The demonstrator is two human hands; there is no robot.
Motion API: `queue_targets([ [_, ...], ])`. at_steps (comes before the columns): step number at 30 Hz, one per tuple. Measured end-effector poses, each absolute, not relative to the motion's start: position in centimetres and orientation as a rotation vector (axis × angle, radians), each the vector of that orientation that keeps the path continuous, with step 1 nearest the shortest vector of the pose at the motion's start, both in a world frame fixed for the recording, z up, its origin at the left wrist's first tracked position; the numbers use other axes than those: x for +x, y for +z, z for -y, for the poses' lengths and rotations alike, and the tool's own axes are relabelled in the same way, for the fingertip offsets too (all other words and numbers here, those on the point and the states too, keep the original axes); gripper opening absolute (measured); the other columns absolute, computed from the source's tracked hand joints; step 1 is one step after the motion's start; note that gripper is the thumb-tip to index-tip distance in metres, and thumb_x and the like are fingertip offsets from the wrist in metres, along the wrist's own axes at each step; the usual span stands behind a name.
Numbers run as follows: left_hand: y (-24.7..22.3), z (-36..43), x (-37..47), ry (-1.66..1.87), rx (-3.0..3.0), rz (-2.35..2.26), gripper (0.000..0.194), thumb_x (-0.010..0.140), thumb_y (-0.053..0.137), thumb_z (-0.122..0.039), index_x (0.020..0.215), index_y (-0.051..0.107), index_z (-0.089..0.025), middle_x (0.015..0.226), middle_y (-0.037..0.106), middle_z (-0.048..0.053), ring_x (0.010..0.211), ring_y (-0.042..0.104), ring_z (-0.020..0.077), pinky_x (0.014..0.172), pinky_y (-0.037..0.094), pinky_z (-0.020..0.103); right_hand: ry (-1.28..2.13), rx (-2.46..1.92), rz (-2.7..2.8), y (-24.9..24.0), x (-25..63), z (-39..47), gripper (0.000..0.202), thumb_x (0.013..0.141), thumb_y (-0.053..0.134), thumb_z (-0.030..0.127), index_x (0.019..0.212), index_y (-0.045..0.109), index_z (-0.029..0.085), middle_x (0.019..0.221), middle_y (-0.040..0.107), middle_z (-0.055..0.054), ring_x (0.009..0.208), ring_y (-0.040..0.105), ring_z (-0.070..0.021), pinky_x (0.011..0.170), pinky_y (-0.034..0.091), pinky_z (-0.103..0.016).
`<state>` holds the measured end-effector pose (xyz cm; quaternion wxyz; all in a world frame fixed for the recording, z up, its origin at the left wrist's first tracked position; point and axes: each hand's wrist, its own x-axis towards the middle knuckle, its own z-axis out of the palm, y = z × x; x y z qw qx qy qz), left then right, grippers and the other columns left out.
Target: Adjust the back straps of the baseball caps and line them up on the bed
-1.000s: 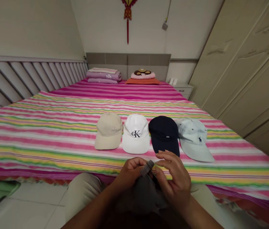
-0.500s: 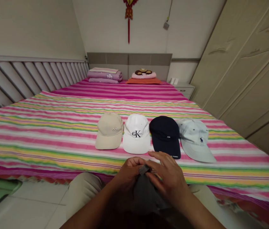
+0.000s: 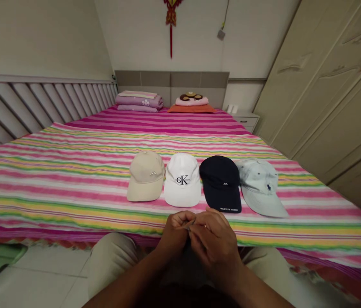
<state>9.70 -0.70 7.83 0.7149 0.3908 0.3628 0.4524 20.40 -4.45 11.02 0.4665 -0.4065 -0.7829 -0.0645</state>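
Dark grey cloth [image 3: 189, 262], mostly in shadow, hangs between the person's knees, just off the near edge of a bed. Left hand [image 3: 172, 233] and right hand [image 3: 217, 239] meet at its top, fingertips of both pinching a thin strip; the fingers hide its exact shape. Just beyond the knuckles, four caps lie in a row on a striped sheet [image 3: 55, 179], brims toward the person: beige [image 3: 145, 171], white [image 3: 182, 169], navy [image 3: 219, 171] and pale blue [image 3: 259, 177]. Gaps between neighbours are slim or closed. Right-hand knuckles sit close below the navy brim. Left of the beige cap, flat sheet spreads widely to a railing [image 3: 55, 98]; right of the pale blue one, a narrower stretch slants toward a wardrobe [image 3: 337, 107].
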Motion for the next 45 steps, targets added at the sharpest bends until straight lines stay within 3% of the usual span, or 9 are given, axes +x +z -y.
queue_targets([
  [6, 8.0, 0.8, 9.6, 1.004, 0.910, -0.704, 0.011, 0.061, 0.068, -0.021, 0.060, 0.061, -0.012, 0.057, 0.058, -0.001, 0.055, 0.049, 0.0090, 0.054, 0.036, 0.020, -0.031, -0.876, 1.955, 10.6, 20.4, 5.0, 0.014, 0.076, 0.049, 0.006, 0.079, 0.056, 0.018, 0.076, 0.057, -0.003, 0.077, 0.052, -0.0164, 0.081, 0.041, -0.040],
  [9, 7.8, 0.6, 9.4, 0.984, 0.904, -0.624, 0.010, 0.063, 0.068, -0.020, 0.066, 0.063, -0.012, 0.063, 0.062, 0.001, 0.059, 0.054, 0.0112, 0.059, 0.040, 0.022, 0.031, -0.904, 1.951, 10.4, 21.2, 5.1, 0.017, 0.078, 0.053, 0.019, 0.095, 0.056, 0.021, 0.095, 0.058, -0.006, 0.094, 0.052, -0.0207, 0.089, 0.037, -0.044],
  [13, 7.6, 0.2, 8.6, 0.908, 0.869, -0.496, 0.011, 0.069, 0.063, -0.023, 0.072, 0.065, -0.013, 0.074, 0.065, 0.005, 0.056, 0.058, 0.0115, 0.057, 0.044, 0.023, 0.381, -1.151, 1.653, 9.8, 23.0, 4.2, 0.033, 0.085, 0.041, 0.034, 0.115, 0.047, 0.020, 0.120, 0.048, -0.013, 0.112, 0.044, -0.0250, 0.088, 0.037, -0.042],
  [17, 8.2, -0.5, 7.7, 0.823, 0.849, -0.391, 0.011, 0.065, 0.066, -0.023, 0.065, 0.064, -0.013, 0.095, 0.064, 0.008, 0.053, 0.060, 0.0116, 0.053, 0.045, 0.024, 1.304, -1.091, 1.574, 9.1, 24.3, 2.9, 0.031, 0.084, 0.042, 0.042, 0.092, 0.058, 0.016, 0.086, 0.062, -0.007, 0.078, 0.057, -0.0182, 0.071, 0.043, -0.031],
  [19, 8.6, -0.9, 7.2, 0.814, 0.865, -0.390, 0.009, 0.064, 0.067, -0.021, 0.064, 0.064, -0.012, 0.098, 0.063, 0.008, 0.055, 0.059, 0.0112, 0.054, 0.045, 0.024, 1.566, -1.008, 1.448, 8.8, 24.6, 2.7, 0.030, 0.080, 0.049, 0.043, 0.070, 0.058, 0.016, 0.064, 0.058, -0.001, 0.058, 0.051, -0.0120, 0.058, 0.039, -0.024],
  [25, 9.3, -2.2, 6.0, 0.727, 0.953, -0.460, 0.035, 0.072, 0.056, -0.042, 0.061, 0.064, -0.010, 0.081, 0.064, 0.010, 0.072, 0.057, 0.0160, 0.065, 0.042, 0.026, 1.618, -0.953, 1.073, 9.1, 24.5, 3.1, 0.028, 0.069, 0.065, 0.037, 0.057, 0.053, 0.015, 0.051, 0.052, 0.003, 0.048, 0.042, -0.0074, 0.050, 0.033, -0.021],
  [31, 9.2, -2.3, 5.9, 0.455, 1.027, -0.661, 0.019, 0.055, 0.073, -0.023, 0.065, 0.062, -0.011, 0.055, 0.058, -0.001, 0.045, 0.045, 0.0055, 0.044, 0.030, 0.018, 1.618, -0.982, 0.965, 9.1, 24.4, 3.2, 0.025, 0.066, 0.068, 0.034, 0.055, 0.054, 0.015, 0.049, 0.052, 0.003, 0.044, 0.042, -0.0071, 0.044, 0.032, -0.020],
  [38, 9.5, -2.3, 6.4, 0.420, 0.863, -0.354, 0.023, 0.060, 0.067, -0.031, 0.065, 0.059, -0.009, 0.057, 0.063, 0.007, 0.048, 0.055, 0.0125, 0.047, 0.037, 0.021, 1.707, -0.899, 0.874, 9.6, 24.7, 2.9, 0.027, 0.069, 0.066, 0.034, 0.057, 0.052, 0.015, 0.046, 0.050, 0.004, 0.041, 0.040, -0.0056, 0.042, 0.030, -0.018],
  [45, 9.9, -3.3, 6.7, 0.552, 0.730, -0.054, 0.037, 0.056, 0.064, -0.041, 0.076, 0.059, -0.010, 0.080, 0.066, 0.015, 0.066, 0.061, 0.0200, 0.060, 0.043, 0.028, 1.927, -0.840, 1.070, 7.6, 27.0, 2.0, 0.038, 0.062, 0.069, 0.044, 0.077, 0.063, 0.010, 0.066, 0.062, -0.003, 0.056, 0.053, -0.0101, 0.056, 0.039, -0.022],
])
